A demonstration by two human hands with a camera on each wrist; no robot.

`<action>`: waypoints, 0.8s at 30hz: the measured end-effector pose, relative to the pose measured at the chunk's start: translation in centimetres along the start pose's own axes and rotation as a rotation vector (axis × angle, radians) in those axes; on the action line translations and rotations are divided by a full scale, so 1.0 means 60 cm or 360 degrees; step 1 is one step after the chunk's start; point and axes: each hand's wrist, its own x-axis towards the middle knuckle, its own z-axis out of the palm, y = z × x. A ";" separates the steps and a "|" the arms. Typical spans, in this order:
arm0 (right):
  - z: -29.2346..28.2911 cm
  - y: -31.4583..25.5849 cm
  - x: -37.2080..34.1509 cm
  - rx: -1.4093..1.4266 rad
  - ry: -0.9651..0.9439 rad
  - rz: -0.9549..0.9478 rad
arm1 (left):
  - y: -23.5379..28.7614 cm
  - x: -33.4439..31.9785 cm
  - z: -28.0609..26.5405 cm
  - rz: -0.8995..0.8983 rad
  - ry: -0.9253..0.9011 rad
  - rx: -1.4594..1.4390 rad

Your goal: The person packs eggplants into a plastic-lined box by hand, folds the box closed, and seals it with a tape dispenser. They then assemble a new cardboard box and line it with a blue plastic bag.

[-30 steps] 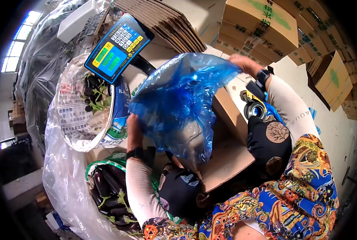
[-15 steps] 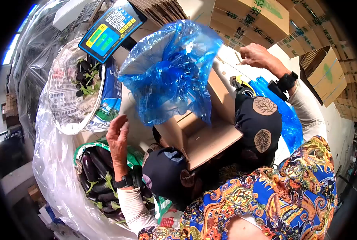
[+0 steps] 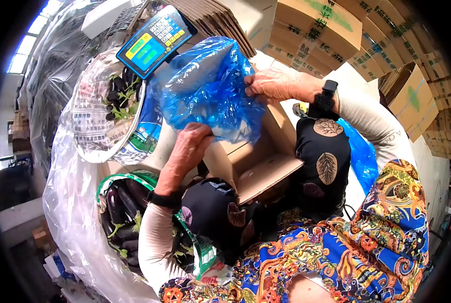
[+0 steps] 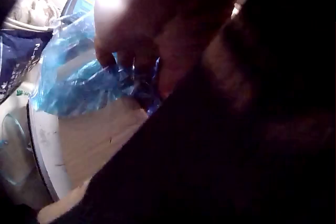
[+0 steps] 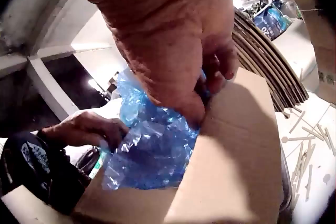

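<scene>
A crinkled, see-through blue plastic bag [image 3: 215, 91] spreads over the far part of an open cardboard box [image 3: 266, 174]. The left hand [image 3: 192, 141] pinches the bag's near left edge, its fingers curled into the film. On the right side, the right hand [image 3: 281, 85] grips the bag between thumb and curled fingers, close to the box's right wall. In the right wrist view the blue film [image 5: 152, 153] bunches beneath the right hand [image 5: 173, 50], beside a cardboard flap [image 5: 231, 150]. The left wrist view is dark, with the left hand [image 4: 142, 35] over the film.
A scale display [image 3: 157, 43] stands behind the bag. To the left are a white-lined basket [image 3: 101, 121] with some eggplants and a green-edged sack of eggplants [image 3: 122, 204]. Cardboard cartons [image 3: 316, 33] stack at the back right; another blue bag [image 3: 359, 154] lies by the right knee.
Both hands were on the bag, came off it with the bag resting over the box, and now hold it again closer in. The bag has lowered toward the box.
</scene>
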 end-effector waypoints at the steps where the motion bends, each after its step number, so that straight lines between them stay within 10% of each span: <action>1: -0.005 -0.001 0.005 0.0040 -0.0059 0.0044 | 0.014 -0.002 -0.018 -0.0103 -0.0022 -0.0065; 10: -0.025 0.034 -0.094 -0.0189 0.0298 0.0008 | 0.105 -0.046 -0.115 -0.0387 -0.0222 -0.0241; 24: -0.029 -0.090 -0.215 0.0006 -0.0283 0.0289 | 0.199 -0.124 -0.077 -0.0136 -0.0823 -0.0227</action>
